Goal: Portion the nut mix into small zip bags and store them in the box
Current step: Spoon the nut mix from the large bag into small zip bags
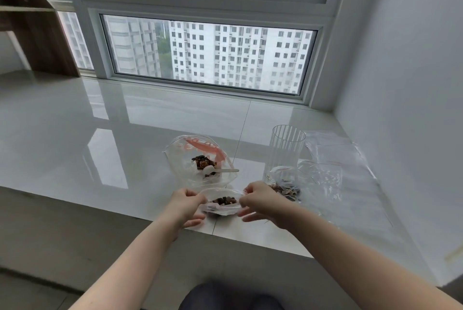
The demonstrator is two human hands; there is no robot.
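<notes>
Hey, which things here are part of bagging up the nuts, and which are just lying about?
Part of the job:
small zip bag, pinched by left hand and right hand
large nut bag
white spoon
filled bag
spare empty bags
clear ribbed container

Lying about:
wooden shelf

— That ledge point(75, 139) looks like polished stone or tile, glossy, mirroring the window.
— The small zip bag point(221, 203) at its front edge is thin clear plastic, crinkled, nuts showing through.
— Behind it the big bag point(180, 157) is shiny clear film with red print, and the spoon point(215, 171) looks smooth white plastic.
— Toward the right edge the ribbed cup point(285, 149) is clear, and the spare bags point(338, 159) are glossy clear film.
</notes>
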